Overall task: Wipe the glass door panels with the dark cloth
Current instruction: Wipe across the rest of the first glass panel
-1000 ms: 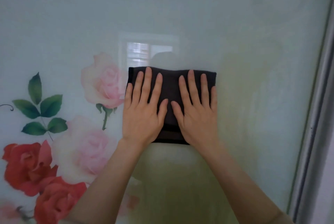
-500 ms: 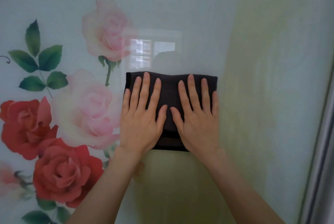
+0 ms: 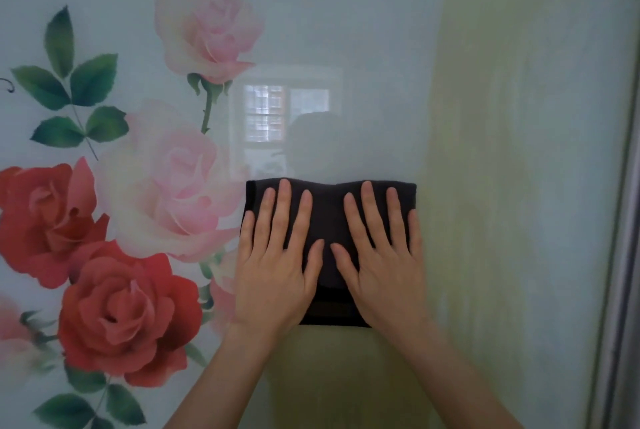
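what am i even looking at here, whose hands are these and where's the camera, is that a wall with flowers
There is no machine here, just a person cleaning. The camera is worn on their head and looks forward and down, so you see their own arms reaching in from the bottom of the picture.

The flowered surface is a glass door panel, not a wall. Roses and leaves are printed on its left part. It is shiny, so you can see a faint reflection of a window. The door's frame runs down the right edge.

The left hand and right hand lie flat, fingers spread, pressing a folded dark cloth against the glass. Nothing is gripped; the cloth is simply pinned under both palms for wiping.
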